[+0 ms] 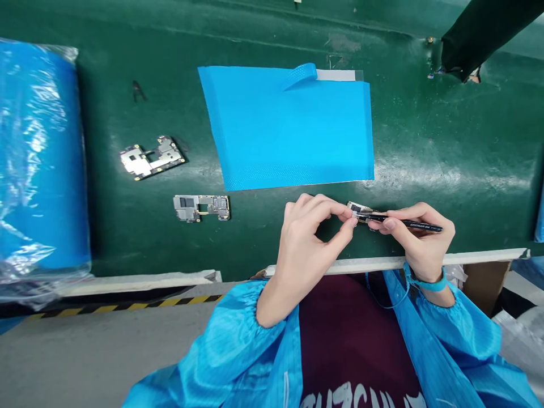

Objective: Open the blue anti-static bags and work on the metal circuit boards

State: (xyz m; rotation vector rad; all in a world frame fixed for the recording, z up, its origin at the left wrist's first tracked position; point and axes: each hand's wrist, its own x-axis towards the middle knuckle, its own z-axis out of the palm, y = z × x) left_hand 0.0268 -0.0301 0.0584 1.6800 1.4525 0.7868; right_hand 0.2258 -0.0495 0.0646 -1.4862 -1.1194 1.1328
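Note:
My left hand (312, 235) pinches a small circuit board (358, 208) between thumb and fingertips, just above the green table near its front edge. My right hand (419, 235) grips a black pen (403, 222) like a writing tool, its tip touching the board at my left fingertips. Most of the board is hidden by my fingers. Both wrists wear blue sleeves, and the right has a blue wrist strap.
Two more circuit boards (152, 158) (202, 207) lie on the green table (446, 147) to the left. A blue sheet (293, 130) lies flat behind my hands. A plastic-wrapped blue bundle (38, 158) fills the left edge. Another person's dark sleeve (480, 34) reaches in top right.

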